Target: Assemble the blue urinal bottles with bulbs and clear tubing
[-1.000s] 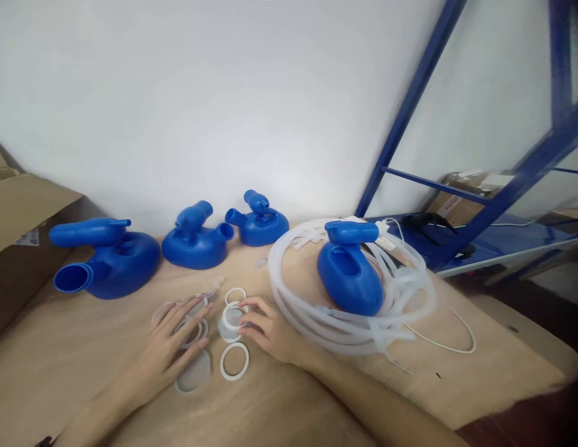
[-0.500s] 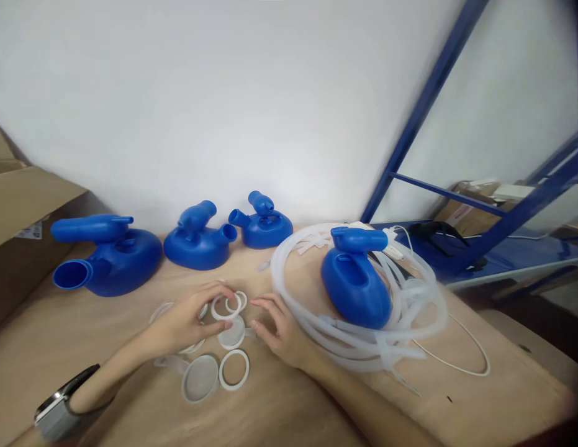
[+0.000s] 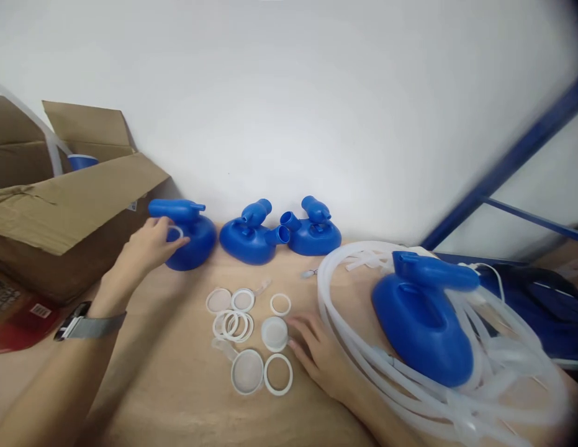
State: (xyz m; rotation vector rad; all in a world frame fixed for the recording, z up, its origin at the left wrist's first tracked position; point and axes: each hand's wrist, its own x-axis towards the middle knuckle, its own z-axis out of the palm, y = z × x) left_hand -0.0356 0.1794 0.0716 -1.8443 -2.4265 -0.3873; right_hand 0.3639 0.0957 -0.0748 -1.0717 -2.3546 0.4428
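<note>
My left hand (image 3: 153, 243) holds a white ring (image 3: 176, 232) between thumb and fingers, in front of the mouth of the leftmost blue bottle (image 3: 198, 239). Low over the table, my right hand (image 3: 314, 351) is spread beside a round white cap (image 3: 274, 334) and holds nothing. White rings (image 3: 233, 326) overlap in a cluster left of that cap. One loose ring (image 3: 280, 304) lies behind it, and a larger ring (image 3: 278, 374) lies in front, against a translucent lid (image 3: 247, 372). Two more round pieces lie at the back left of the group.
Two blue bottles (image 3: 249, 241) (image 3: 316, 237) stand by the wall. Another blue bottle (image 3: 426, 323) rests on coiled clear hose (image 3: 338, 310) at right. An open cardboard box (image 3: 88, 192) stands left, above a red package (image 3: 25, 323). A blue metal frame (image 3: 512, 161) rises at right.
The view has turned left. My left hand has gone from the rings to the leftmost bottle with a white ring. My right hand remains near the round cap.
</note>
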